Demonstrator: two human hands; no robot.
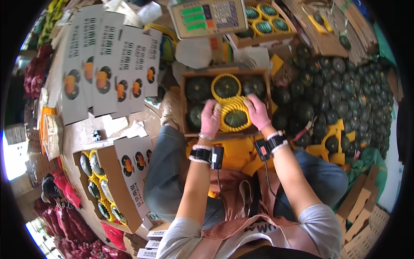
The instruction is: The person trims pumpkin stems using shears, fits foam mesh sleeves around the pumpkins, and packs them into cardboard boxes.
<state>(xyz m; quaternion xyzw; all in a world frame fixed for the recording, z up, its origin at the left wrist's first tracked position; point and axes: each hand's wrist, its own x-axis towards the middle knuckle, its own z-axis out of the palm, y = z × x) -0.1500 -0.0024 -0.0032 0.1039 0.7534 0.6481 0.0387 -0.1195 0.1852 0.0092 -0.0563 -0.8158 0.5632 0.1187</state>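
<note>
An open cardboard box [183,93] stands in front of me with dark green squashes in it. One squash [236,118] at the near side of the box sits in a yellow foam net [233,105]. My left hand [210,118], in a pink glove, has its fingers curled on the net's left side. From the right, my right hand [257,113], also gloved, grips the same net near its upper edge. Behind it is a second netted squash [227,86]. Bare squashes [198,89] lie to the left and right; the fingertips are partly hidden in the net.
A scale display [209,19] stands beyond the box, beside another packed box [263,41]. A large heap of squashes [340,90] fills the right. Printed cartons [103,64] lean at left, above a box of netted squashes [116,172]. Yellow foam nets [230,152] lie by my lap.
</note>
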